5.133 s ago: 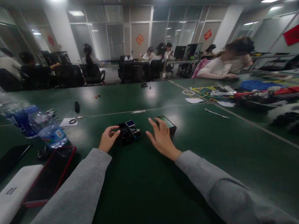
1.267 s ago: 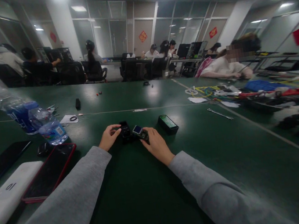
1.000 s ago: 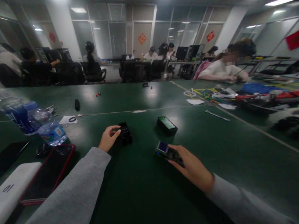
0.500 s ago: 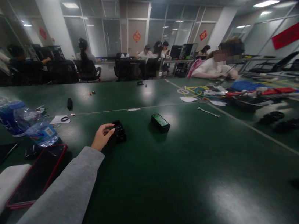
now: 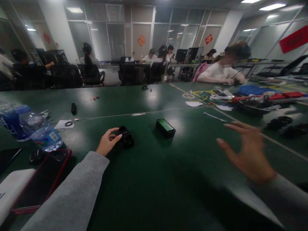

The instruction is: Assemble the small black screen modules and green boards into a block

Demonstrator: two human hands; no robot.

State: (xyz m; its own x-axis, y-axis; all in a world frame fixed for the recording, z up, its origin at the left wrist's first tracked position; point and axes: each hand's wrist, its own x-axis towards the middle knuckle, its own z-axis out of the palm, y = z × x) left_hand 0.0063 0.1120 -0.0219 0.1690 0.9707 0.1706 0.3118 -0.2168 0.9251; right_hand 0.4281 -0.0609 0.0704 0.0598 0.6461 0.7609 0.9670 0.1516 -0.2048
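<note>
My left hand [image 5: 108, 142] has thumb and fingertips closed on the left side of a small black box-like device [image 5: 127, 137], which rests on the green table [image 5: 153, 192]. What its top carries is too dark to make out. To the right of it stands another small black block with a lit green screen [image 5: 165, 124], touched by neither hand. My right hand [image 5: 247, 152] is in the air over the right part of the table, fingers apart and nothing in it, slightly blurred. Nearest to it lies a metal wrench [image 5: 214, 117].
At left are two water bottles [image 5: 43, 131], a red-edged phone [image 5: 44, 180] and a white power bank [image 5: 8, 199]. Tangled cables and tools [image 5: 254, 95] cover the right side. A person [image 5: 218, 72] sits beyond them. A small black object [image 5: 73, 108] lies farther back.
My right hand has come into view from the lower right. The black device under my left hand has turned slightly and shifted a little to the right.
</note>
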